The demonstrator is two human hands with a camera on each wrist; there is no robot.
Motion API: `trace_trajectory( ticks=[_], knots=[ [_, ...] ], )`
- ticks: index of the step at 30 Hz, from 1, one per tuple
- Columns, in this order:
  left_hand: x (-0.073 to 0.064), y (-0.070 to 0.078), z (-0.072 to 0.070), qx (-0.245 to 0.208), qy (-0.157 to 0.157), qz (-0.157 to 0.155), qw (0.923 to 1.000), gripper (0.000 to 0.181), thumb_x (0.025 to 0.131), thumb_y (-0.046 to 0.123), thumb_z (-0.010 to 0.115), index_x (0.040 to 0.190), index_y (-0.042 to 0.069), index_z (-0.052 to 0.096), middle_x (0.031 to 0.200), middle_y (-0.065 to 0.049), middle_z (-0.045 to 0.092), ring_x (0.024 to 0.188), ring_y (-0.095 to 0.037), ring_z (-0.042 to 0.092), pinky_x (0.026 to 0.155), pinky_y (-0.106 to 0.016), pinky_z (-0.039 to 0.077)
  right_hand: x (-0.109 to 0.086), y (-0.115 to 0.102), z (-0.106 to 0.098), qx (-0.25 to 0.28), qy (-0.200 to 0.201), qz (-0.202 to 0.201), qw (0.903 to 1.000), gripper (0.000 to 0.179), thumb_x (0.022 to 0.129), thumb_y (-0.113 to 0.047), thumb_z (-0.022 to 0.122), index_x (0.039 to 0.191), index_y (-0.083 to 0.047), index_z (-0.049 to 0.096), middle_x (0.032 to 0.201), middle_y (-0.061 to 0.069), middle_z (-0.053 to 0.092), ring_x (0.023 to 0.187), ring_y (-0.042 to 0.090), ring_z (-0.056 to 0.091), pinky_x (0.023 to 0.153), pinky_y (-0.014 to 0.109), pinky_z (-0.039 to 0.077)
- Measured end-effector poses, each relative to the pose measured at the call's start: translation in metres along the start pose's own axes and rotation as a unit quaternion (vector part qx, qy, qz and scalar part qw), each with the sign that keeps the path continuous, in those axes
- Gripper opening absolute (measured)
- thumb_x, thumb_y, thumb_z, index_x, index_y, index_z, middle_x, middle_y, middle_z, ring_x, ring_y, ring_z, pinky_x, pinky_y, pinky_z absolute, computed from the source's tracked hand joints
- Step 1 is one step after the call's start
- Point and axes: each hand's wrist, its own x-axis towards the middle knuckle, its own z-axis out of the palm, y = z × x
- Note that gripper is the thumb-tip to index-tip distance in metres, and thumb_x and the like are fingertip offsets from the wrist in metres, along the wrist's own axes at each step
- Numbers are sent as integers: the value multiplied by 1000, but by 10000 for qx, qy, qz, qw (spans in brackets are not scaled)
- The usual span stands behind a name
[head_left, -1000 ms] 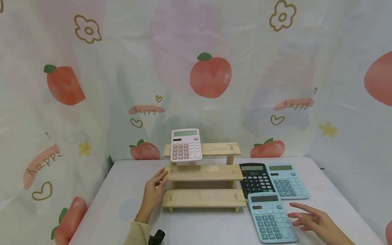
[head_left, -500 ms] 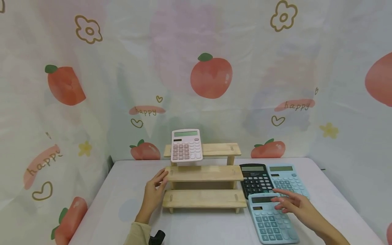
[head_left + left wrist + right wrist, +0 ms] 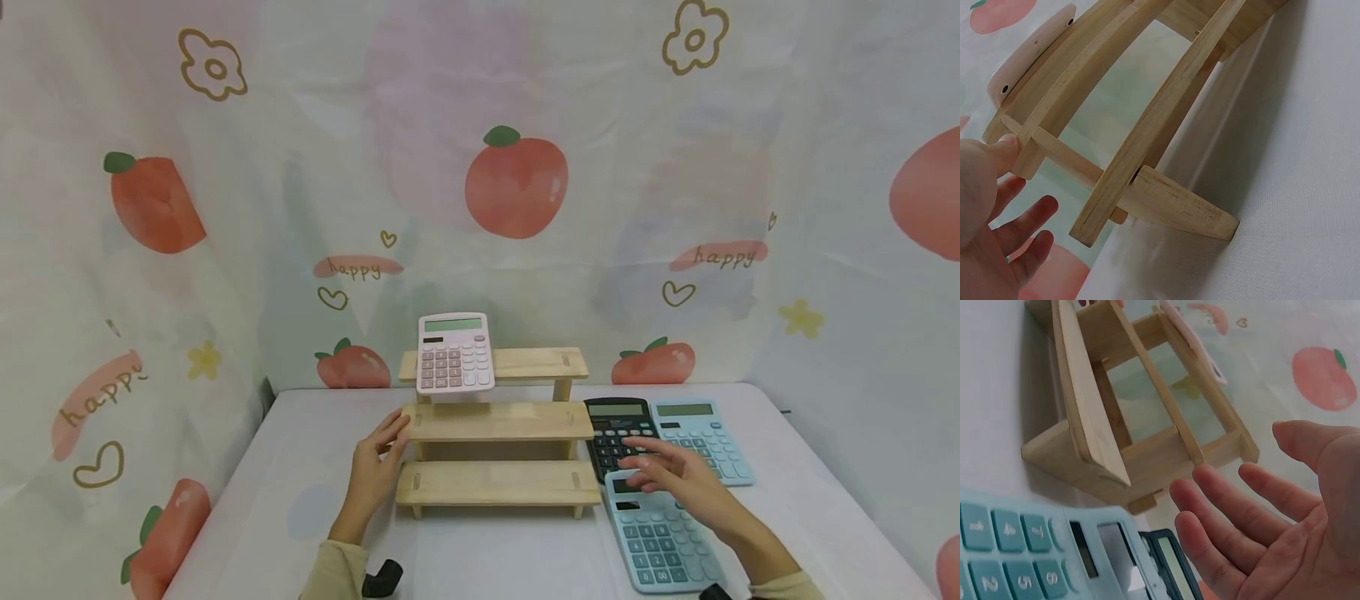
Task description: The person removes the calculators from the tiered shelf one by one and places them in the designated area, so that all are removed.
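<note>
A three-tier wooden display stand (image 3: 495,483) is on the table, with a pink calculator (image 3: 454,354) leaning on its top tier at left. My left hand (image 3: 375,467) holds the left end of the middle tier, thumb tip on the plank in the left wrist view. My right hand (image 3: 686,483) is over the calculators at right, fingers spread and holding nothing. Below it lies a blue calculator (image 3: 660,542). Behind are a black calculator (image 3: 618,408), partly covered by the hand and the front calculator, and a second blue calculator (image 3: 701,429).
The white-covered table (image 3: 315,442) runs back to a fabric backdrop (image 3: 517,292) printed with fruit, hearts and flowers. Black wrist straps (image 3: 382,577) show at the sleeves. The lower two tiers of the stand hold nothing.
My right hand has moved left and up, from beside the front blue calculator to over its top edge and the black one. The left hand stays at the stand.
</note>
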Motion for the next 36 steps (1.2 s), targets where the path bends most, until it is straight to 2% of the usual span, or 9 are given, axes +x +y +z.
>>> trace_trajectory(
  ticks=[5, 12, 15, 17, 23, 29, 36],
  knots=[
    [1, 1, 0, -93, -10, -58, 9999, 34, 98, 11, 65, 131, 0, 67, 145, -18, 59, 134, -35, 57, 85, -24, 54, 8, -8, 7, 228, -149, -314, 9991, 49, 108, -22, 48, 149, 6, 42, 123, 23, 70, 98, 17, 75, 82, 32, 60],
    [0, 3, 2, 140, 77, -195, 9997, 33, 96, 0, 63, 128, -8, 65, 143, -24, 58, 132, -41, 57, 83, -23, 53, 21, -15, 19, 485, -286, -664, 9962, 48, 108, -19, 48, 147, 9, 42, 117, -2, 75, 96, 15, 74, 83, 34, 60],
    [0, 4, 3, 129, 67, -192, 9997, 33, 97, 0, 62, 129, -10, 64, 143, -25, 58, 132, -42, 56, 83, -24, 53, 27, -20, 24, 574, -298, -747, 9951, 48, 108, -18, 48, 147, 10, 42, 115, -7, 75, 96, 12, 74, 83, 35, 61],
    [0, 3, 3, 89, 43, -167, 9998, 34, 97, 2, 63, 129, -7, 65, 144, -23, 58, 133, -40, 56, 84, -24, 53, 31, -24, 26, 616, -333, -775, 9945, 49, 108, -18, 48, 148, 10, 41, 116, -3, 75, 97, 12, 74, 84, 33, 60],
    [0, 2, 0, -9, -47, -93, 9999, 35, 98, 11, 64, 131, -1, 66, 145, -19, 58, 134, -37, 56, 85, -24, 53, 47, -32, 36, 692, -408, -851, 9931, 49, 108, -19, 48, 148, 8, 42, 126, 34, 64, 100, 15, 73, 84, 30, 60],
    [0, 0, 0, 55, -4, -35, 10000, 34, 98, 11, 66, 130, 0, 67, 144, -18, 60, 133, -39, 57, 84, -22, 53, 62, -38, 47, 729, -447, -937, 9919, 48, 108, -20, 48, 147, 8, 43, 126, 36, 63, 99, 16, 74, 86, 34, 60],
    [0, 2, 0, 51, -45, -43, 10000, 34, 98, 11, 64, 131, 0, 67, 145, -18, 59, 134, -37, 56, 85, -24, 53, 75, -47, 59, 702, -420, -810, 9933, 48, 108, -24, 49, 146, 5, 46, 128, 32, 65, 100, 19, 74, 86, 28, 59]
  ],
)
